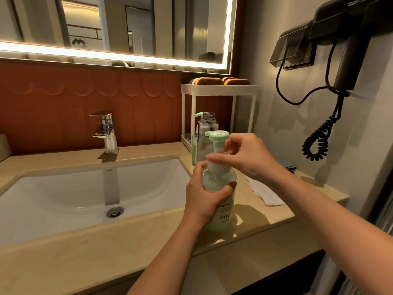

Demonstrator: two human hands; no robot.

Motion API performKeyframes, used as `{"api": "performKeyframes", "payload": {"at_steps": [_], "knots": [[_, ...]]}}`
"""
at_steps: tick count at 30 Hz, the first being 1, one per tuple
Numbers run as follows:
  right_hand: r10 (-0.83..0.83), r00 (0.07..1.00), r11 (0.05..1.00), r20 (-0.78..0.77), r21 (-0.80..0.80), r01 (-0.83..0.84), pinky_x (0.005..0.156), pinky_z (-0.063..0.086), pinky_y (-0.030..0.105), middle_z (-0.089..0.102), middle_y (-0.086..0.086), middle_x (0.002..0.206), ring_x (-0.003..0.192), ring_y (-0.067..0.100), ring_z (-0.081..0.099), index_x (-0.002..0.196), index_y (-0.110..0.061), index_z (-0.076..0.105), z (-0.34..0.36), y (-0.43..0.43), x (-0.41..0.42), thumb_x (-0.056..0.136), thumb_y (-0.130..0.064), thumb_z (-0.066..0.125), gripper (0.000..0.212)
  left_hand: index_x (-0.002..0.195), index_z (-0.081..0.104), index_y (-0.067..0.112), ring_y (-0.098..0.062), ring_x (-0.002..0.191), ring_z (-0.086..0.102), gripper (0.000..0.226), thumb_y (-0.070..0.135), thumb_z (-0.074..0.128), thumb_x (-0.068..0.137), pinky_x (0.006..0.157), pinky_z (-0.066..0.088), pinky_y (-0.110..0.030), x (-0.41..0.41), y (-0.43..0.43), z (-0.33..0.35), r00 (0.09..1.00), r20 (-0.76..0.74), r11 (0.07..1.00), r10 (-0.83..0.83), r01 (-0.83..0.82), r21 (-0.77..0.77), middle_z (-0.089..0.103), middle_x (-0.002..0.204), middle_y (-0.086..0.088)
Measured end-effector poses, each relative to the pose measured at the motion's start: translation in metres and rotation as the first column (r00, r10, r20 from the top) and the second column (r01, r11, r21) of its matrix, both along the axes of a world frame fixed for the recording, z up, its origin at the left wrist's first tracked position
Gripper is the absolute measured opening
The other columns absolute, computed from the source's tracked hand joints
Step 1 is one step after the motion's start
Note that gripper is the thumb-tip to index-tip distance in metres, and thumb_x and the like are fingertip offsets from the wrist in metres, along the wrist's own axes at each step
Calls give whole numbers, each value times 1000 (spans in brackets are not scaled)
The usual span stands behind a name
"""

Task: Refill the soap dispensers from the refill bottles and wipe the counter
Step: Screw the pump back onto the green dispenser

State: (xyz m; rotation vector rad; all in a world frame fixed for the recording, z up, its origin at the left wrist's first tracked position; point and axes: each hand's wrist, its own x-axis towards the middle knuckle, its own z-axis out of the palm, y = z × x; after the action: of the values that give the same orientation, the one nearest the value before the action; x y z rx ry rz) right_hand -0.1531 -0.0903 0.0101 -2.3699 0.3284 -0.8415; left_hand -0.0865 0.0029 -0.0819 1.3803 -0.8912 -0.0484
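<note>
A clear soap dispenser [221,184] with pale green liquid and a green pump head stands on the beige counter [106,248], right of the sink. My left hand [204,196] wraps around its body. My right hand [244,156] pinches the white collar under the pump head. Behind it stands a clear bottle [207,133] with its neck uncapped, and beside that another green-pump dispenser [195,145], partly hidden. A white cloth [265,192] lies on the counter under my right forearm.
A white sink [85,194] with a chrome tap [106,133] fills the left. A white rack [219,90] holding brown sponges stands at the back. A black hair dryer [340,50] with a coiled cord hangs on the right wall. A lit mirror hangs above.
</note>
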Motion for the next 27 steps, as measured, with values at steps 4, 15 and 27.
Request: {"api": "performKeyframes", "payload": {"at_steps": [4, 15, 27], "knots": [[119, 990, 972, -74, 212, -101, 77, 50, 30, 61, -2, 97, 94, 16, 58, 104, -14, 52, -5, 8, 13, 70, -44, 73, 50, 109, 45, 38, 0, 92, 60, 57, 27, 76, 63, 80, 50, -21, 1, -2, -1, 1000, -14, 1000, -4, 4, 11, 60, 99, 15], [330, 944, 858, -25, 425, -289, 69, 39, 11, 51, -24, 99, 89, -6, 49, 112, -33, 47, -16, 12, -11, 99, -27, 38, 17, 101, 44, 37, -7, 92, 59, 52, 19, 80, 68, 79, 51, -23, 1, -2, 0, 1000, 10, 1000, -5, 5, 8, 57, 97, 15], [60, 996, 997, -68, -41, -63, 75, 52, 31, 64, -3, 94, 88, 12, 59, 105, -15, 61, 3, 2, -4, 60, -47, 79, 58, 101, 44, 38, 0, 88, 58, 51, 31, 74, 61, 72, 49, -15, -1, 1, 1, 1000, -2, 1000, -5, 5, 20, 57, 95, 18]]}}
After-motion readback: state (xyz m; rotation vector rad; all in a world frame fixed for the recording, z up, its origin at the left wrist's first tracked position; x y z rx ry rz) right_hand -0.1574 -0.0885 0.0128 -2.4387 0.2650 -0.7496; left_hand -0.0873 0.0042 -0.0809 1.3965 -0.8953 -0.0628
